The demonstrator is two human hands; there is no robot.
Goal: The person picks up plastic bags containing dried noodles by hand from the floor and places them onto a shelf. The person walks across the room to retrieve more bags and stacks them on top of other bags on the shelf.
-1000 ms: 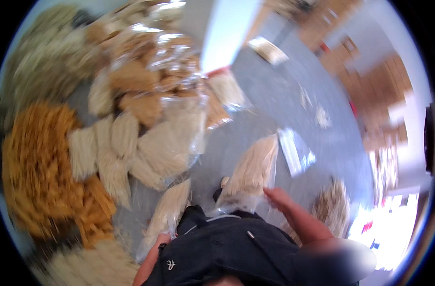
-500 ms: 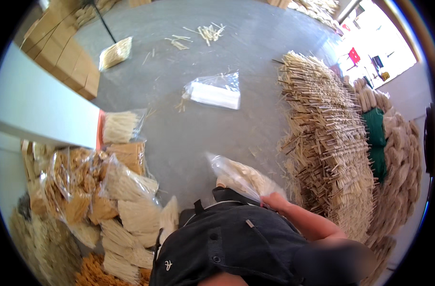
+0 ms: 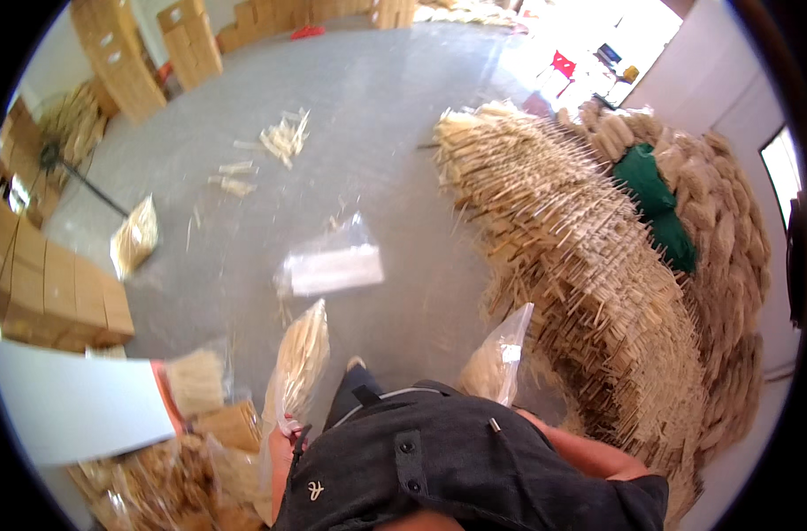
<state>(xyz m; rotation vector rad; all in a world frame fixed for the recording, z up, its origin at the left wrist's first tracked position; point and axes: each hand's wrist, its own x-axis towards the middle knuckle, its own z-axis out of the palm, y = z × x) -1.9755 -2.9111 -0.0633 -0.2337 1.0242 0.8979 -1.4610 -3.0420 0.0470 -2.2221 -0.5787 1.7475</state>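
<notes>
My left hand (image 3: 284, 435) is closed round the gathered end of a clear plastic bag of pale dried strips (image 3: 299, 358), beside my left hip. A second clear plastic bag with pale contents (image 3: 492, 365) is held up in front of my right side. My right forearm (image 3: 589, 450) reaches toward it; the fingers of that hand are hidden behind my dark shirt. On the floor ahead lies a flat clear bag with a white slab-like bundle (image 3: 337, 270).
A tall stack of pale sticks (image 3: 572, 239) rises close on my right, with green sacks (image 3: 651, 199) and bagged bundles (image 3: 722, 239) behind it. Filled bags (image 3: 165, 469) crowd a white pillar (image 3: 85, 398) at left. Cardboard boxes (image 3: 54, 288) and loose strips (image 3: 284, 139) lie farther off.
My view has swung to the right. My left hand, out of sight before, now shows at left with a filled bag. The right-hand bag has tipped more upright, and the right hand has slipped behind my shirt.
</notes>
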